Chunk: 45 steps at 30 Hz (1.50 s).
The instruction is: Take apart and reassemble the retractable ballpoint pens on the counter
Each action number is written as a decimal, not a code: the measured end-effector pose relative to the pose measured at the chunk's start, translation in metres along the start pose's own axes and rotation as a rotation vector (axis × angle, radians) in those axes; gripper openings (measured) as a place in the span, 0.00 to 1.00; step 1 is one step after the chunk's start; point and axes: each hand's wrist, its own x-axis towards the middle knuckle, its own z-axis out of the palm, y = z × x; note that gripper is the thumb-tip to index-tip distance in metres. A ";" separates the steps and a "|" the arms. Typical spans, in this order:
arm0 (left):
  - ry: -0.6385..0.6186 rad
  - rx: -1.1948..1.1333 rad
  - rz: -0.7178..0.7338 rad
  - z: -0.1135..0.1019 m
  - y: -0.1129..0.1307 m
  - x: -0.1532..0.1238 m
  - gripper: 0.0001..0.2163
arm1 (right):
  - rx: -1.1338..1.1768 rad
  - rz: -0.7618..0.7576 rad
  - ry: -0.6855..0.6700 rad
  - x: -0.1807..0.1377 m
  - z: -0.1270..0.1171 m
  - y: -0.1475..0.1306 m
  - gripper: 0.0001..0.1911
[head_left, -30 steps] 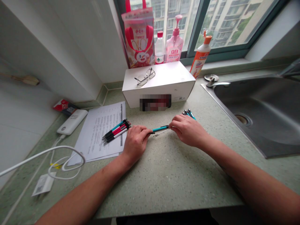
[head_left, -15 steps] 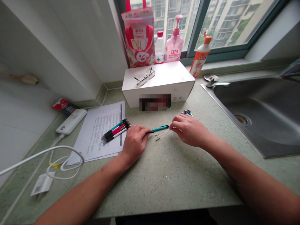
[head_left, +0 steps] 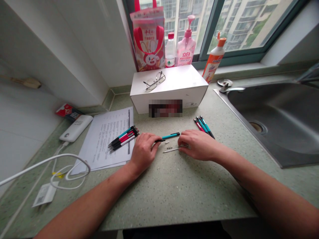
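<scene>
My left hand (head_left: 146, 149) rests on the counter, its fingers closed on a short black pen piece (head_left: 159, 141) that pokes out at the fingertips. Just beyond it lies a blue pen barrel (head_left: 170, 136) with a black clip end. My right hand (head_left: 196, 144) is closed at the fingertips around a thin pen refill (head_left: 171, 150), which lies low along the counter. Between the hands are a small spring (head_left: 169, 148) and a tiny white part (head_left: 166, 142). Several assembled pens (head_left: 203, 125), red and blue, lie behind my right hand.
Another bunch of pens (head_left: 124, 138) lies on printed sheets (head_left: 99, 142) at left. A white power bank (head_left: 76, 128) with a looped cable (head_left: 69, 157) is farther left. A white box (head_left: 169, 81) carrying glasses (head_left: 155, 82) stands behind, and a sink (head_left: 274, 116) is at right.
My right hand has come down and slightly left, bringing the refill down to the counter, and the pens behind it show more. My left hand has stayed in place.
</scene>
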 end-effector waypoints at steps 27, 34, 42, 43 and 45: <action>0.110 -0.410 -0.014 -0.002 0.009 -0.001 0.01 | 0.192 0.006 0.262 0.004 0.023 -0.024 0.12; 0.120 -0.397 -0.023 -0.003 0.009 -0.001 0.01 | 0.205 0.079 0.228 0.003 0.022 -0.027 0.13; 0.111 -0.393 0.000 -0.002 0.010 -0.001 0.01 | 0.251 0.072 0.206 0.004 0.027 -0.027 0.12; 0.110 -0.392 -0.004 -0.002 0.010 -0.001 0.01 | 0.256 0.083 0.223 0.004 0.027 -0.028 0.11; 0.110 -0.388 -0.014 -0.002 0.011 -0.001 0.01 | 0.281 0.094 0.242 0.005 0.028 -0.028 0.11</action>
